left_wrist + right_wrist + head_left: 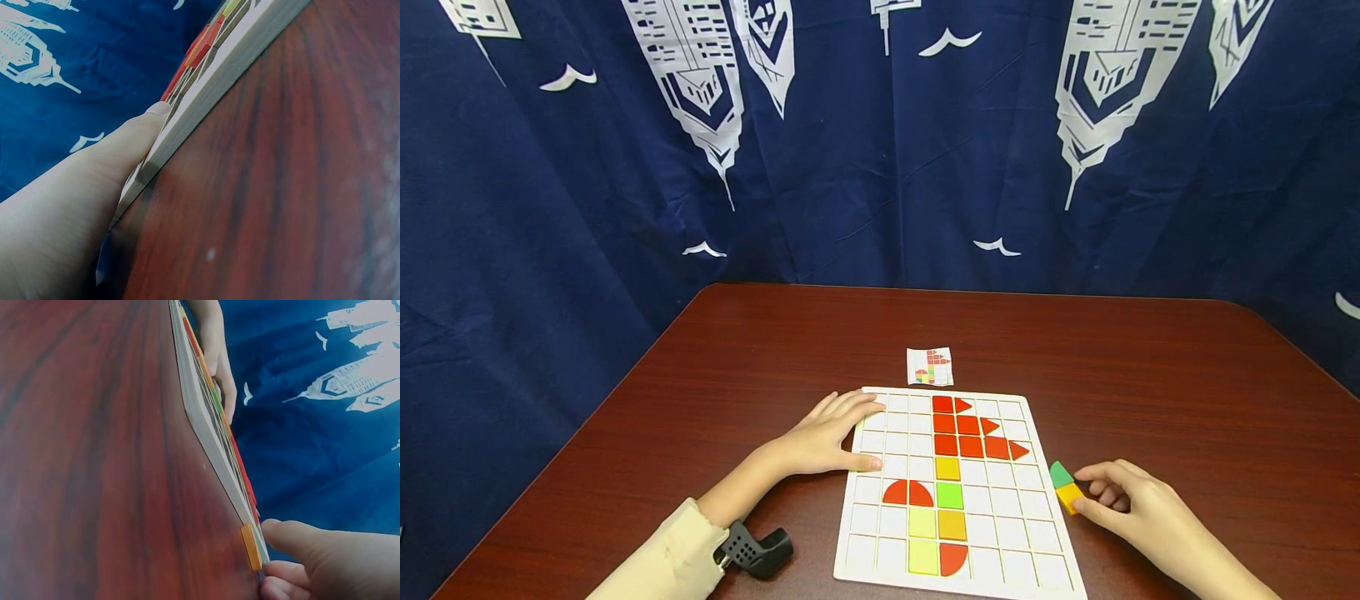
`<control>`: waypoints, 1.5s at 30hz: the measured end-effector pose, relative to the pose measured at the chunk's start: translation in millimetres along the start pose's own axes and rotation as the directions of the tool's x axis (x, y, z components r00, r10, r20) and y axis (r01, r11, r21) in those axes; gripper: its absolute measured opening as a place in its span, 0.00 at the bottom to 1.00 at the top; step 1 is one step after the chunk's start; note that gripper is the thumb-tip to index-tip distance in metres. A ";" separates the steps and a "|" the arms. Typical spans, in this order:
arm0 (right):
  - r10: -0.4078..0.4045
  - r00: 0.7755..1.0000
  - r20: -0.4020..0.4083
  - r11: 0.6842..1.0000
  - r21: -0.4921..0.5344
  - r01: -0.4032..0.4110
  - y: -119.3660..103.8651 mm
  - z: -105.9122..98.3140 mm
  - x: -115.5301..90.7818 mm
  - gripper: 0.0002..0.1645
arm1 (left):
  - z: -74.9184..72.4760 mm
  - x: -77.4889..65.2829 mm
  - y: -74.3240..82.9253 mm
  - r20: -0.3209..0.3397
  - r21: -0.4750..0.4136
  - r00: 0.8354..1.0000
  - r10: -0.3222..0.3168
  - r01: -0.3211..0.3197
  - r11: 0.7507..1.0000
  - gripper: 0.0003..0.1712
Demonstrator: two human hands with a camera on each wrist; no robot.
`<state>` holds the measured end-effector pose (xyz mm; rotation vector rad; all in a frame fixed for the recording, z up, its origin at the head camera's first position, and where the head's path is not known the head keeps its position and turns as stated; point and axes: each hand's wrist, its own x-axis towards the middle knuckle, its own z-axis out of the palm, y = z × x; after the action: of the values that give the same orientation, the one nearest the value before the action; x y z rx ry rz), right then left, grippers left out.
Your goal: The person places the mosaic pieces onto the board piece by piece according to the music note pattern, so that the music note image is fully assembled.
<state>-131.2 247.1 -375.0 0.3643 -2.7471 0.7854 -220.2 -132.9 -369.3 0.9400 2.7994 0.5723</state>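
A white gridded board (1011, 533) lies on the table with flat coloured tiles on it. My left hand (823, 442) rests on its left edge with fingers and thumb spread; the left wrist view shows that thumb (128, 140) on the rim. Just off the right edge, my right hand (1138, 512) pinches a yellow square tile (1068, 499) and a green rounded tile (1061, 475) side by side. Thumb is at the yellow, index finger at the green. In the right wrist view the yellow tile (251, 547) shows edge-on by the board; the fingers partly hide the green.
On the board are red squares and triangles (972, 447), red quarter-rounds (896, 493), a bright green square (950, 496) and several yellow squares (922, 523). A small printed card (930, 367) lies behind it. A dark blue curtain (895, 183) hangs beyond the brown table (1210, 375).
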 end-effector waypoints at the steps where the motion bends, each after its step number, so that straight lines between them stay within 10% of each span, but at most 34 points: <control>1: -0.004 1.000 -0.007 1.000 -0.004 0.004 0.0 1.7 -0.5 0.14 | 0.0 0.1 0.1 0.000 -0.002 1.000 0.001 -0.001 1.000 0.44; 45: 0.094 0.994 0.062 0.983 -0.161 -0.083 3.8 -11.0 1.7 0.11 | 0.6 -0.2 0.0 -0.008 0.009 1.000 0.010 -0.010 1.000 0.44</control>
<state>-131.9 255.9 -367.3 0.2420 -2.8837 0.5801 -220.0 -132.9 -369.8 0.9555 2.8085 0.5669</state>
